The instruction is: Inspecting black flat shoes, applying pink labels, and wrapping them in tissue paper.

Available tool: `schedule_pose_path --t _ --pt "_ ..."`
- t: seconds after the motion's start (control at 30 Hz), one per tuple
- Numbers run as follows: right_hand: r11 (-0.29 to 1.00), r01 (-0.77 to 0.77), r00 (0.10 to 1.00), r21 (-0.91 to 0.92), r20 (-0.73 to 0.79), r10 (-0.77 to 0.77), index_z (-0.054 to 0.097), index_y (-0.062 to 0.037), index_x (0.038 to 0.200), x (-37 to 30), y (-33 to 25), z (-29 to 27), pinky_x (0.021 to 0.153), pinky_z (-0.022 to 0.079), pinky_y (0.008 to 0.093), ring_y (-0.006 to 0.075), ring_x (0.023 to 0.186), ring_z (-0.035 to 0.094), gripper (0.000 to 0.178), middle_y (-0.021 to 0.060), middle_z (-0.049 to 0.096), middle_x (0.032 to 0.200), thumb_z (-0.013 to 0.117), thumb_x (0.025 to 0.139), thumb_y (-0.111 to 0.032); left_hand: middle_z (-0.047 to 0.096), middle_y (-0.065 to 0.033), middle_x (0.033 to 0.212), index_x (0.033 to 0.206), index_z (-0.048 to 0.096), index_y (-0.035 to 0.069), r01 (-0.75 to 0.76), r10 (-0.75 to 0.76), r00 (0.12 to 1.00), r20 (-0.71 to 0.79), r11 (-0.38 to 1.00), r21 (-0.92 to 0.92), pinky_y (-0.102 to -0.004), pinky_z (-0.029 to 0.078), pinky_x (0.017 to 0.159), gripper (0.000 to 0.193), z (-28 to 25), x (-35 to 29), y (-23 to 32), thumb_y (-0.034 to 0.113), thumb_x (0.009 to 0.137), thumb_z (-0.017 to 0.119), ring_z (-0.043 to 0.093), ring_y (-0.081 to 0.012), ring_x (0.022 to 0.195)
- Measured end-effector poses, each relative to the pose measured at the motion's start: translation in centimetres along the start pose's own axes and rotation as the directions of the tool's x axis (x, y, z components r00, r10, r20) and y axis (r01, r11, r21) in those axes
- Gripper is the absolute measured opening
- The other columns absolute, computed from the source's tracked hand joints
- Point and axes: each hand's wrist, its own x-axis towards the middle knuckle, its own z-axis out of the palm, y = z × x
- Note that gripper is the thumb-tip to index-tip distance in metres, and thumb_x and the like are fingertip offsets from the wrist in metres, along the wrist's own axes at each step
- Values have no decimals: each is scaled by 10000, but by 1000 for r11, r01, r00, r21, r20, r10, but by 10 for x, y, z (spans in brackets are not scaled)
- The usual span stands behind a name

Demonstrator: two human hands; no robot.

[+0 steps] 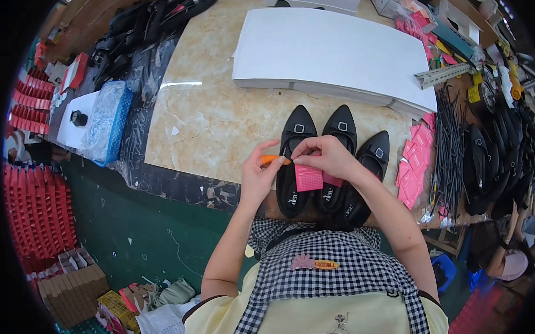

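Observation:
Three black pointed flats with square silver buckles, the left one (289, 193), the middle one (343, 118) and the right one (377, 148), stand side by side at the table's near edge, toes away from me. My right hand (329, 158) is over the middle of them, thumb and fingers pinched at the top of a pink hang tag (308, 178). Close on its left, my left hand (259, 174) has its fingers curled together beside the left shoe. A tapered orange piece (271, 160) shows there; whether it is held or worn on a finger is unclear. Fingertips nearly meet.
A long white box (334, 50) lies beyond the shoes. At right are pink tags (414, 162), black ties (448, 152) and heaped black shoes (494, 159). A blue dotted box (120, 122) sits left, below more black shoes (151, 30). Red stacks (39, 216) rise beside the green floor.

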Motion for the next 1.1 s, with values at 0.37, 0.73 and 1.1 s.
schedule_pose_path --t 0.37,0.73,1.1 --pt "972 22 997 235 -83 -2 698 11 939 3 12 11 748 533 237 96 796 666 129 55 715 855 721 845 -75 681 -53 841 948 733 19 -118 106 993 52 937 330 -231 437 673 118 -12 2 -4 102 873 697 552 -85 723" --pt "980 -3 999 199 -33 10 693 7 862 4 17 12 681 515 231 81 742 653 125 51 709 804 747 823 -99 623 -64 797 964 722 21 -166 141 986 92 904 395 -249 432 646 132 -11 -2 -1 110 874 688 530 -110 683" --pt "886 27 810 -462 -509 -290 633 -51 1174 -75 -14 -14 871 520 365 308 1016 645 380 135 655 1130 709 816 -155 653 -82 1020 1285 603 21 -105 180 975 -128 887 449 -256 506 747 497 -9 -16 -10 112 822 757 591 -124 757"
